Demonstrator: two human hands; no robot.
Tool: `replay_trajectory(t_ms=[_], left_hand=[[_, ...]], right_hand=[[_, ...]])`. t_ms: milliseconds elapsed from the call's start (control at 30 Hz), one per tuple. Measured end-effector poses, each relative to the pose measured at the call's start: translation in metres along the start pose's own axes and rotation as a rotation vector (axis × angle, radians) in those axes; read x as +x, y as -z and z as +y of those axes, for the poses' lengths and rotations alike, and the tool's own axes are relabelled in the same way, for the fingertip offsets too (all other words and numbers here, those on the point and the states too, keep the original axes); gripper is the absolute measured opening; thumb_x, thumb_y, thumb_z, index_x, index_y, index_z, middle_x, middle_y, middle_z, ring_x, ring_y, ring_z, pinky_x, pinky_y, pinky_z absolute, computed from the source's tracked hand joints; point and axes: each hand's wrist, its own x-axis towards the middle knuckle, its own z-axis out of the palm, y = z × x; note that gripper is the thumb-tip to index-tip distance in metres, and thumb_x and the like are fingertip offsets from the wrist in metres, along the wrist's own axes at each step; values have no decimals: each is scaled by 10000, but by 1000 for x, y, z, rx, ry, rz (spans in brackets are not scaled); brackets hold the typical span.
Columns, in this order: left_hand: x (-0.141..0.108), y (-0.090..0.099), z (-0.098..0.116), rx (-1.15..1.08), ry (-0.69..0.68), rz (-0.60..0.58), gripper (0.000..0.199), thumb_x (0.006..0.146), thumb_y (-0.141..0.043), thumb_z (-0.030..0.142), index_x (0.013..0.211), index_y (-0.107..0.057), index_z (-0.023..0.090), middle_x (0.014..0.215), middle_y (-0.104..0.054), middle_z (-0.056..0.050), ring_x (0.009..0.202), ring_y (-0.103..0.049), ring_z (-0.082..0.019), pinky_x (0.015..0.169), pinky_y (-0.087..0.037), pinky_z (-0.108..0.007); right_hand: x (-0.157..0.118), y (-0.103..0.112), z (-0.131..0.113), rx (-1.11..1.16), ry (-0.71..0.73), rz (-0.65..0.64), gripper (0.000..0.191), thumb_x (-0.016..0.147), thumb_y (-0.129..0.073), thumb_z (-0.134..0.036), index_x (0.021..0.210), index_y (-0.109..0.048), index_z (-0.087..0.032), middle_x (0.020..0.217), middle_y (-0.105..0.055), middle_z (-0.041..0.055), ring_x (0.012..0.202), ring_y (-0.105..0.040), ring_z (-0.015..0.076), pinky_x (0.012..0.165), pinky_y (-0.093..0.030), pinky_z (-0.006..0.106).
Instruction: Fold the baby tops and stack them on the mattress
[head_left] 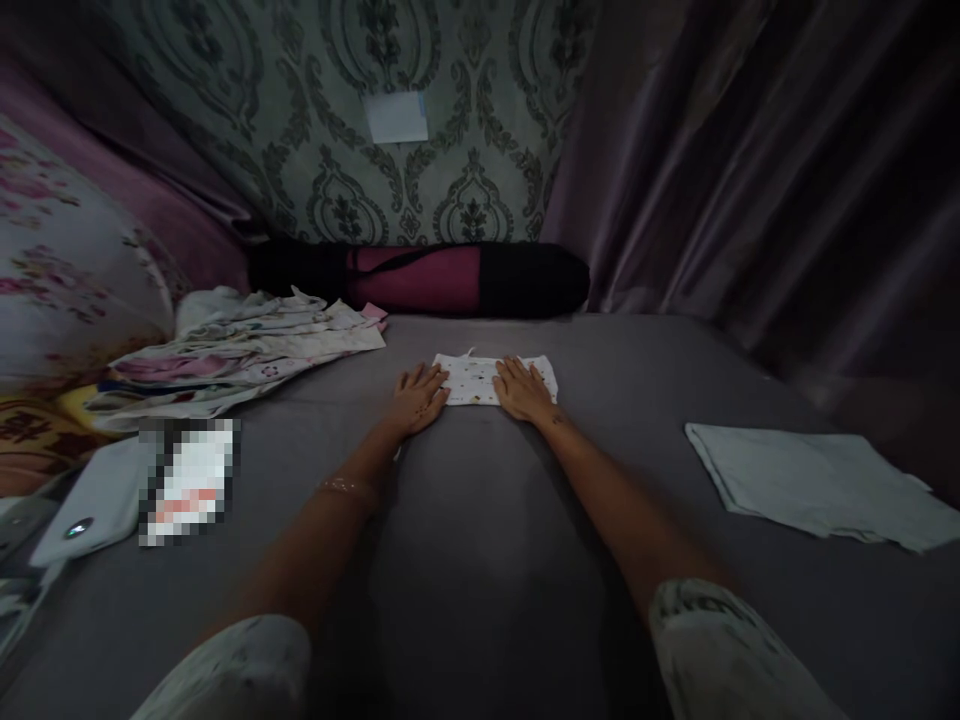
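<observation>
A small white cloth with a scattered dark print lies folded flat on the grey sheet, with a short tie poking out at its far edge. My left hand rests at the cloth's left end, its fingertips on the edge and its fingers spread. Across the right part of the cloth my right hand lies flat, palm down, fingers stretched forward. Neither hand grips anything. The cloth's underside and the parts under my fingers are hidden.
A heap of patterned clothes lies at the left, near a white device and a blurred-out packet. A pale folded cloth lies at the right. Along the patterned wall stretches a black and maroon roll-shaped bag.
</observation>
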Motion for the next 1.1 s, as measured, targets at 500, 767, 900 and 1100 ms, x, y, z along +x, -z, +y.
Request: replay_trajectory(t_ms=[500,767,900,1100], left_hand=[[1,0,-1,37,-4,-8,576,996,-205,480,1493,-385,252,1609,-264,-45,1504,-132,-272,1192,-139,-525],[4,3,5,132,-16,-8,618,993,-215,466,1500,-356,140,1557,-364,-130,1427,-307,-303,1175,-167,-490],[20,11,8,191,-23,25,589,996,-208,467,1396,-501,149,1400,-543,-150,1284,-462,-312,1109,-254,-497],[61,32,5,208,5,-66,398,968,-367,331,985,-726,160,1159,-673,-156,1158,-557,-319,1016,-319,-512]], right_hand=[[-10,15,30,-43,-35,49,610,1014,-186,-395,1524,-304,-82,1609,-232,136,1489,-170,258,1203,-104,476],[-9,5,35,-33,-41,-7,623,1021,-183,-400,1533,-272,-56,1608,-238,131,1488,-165,262,1205,-114,474],[-5,10,40,-26,-22,-29,592,1023,-207,-395,1529,-302,-102,1603,-255,115,1482,-196,260,1199,-122,515],[20,30,62,26,32,-120,436,1008,-343,-263,1389,-551,-220,1486,-483,63,1362,-447,225,1144,-312,396]])
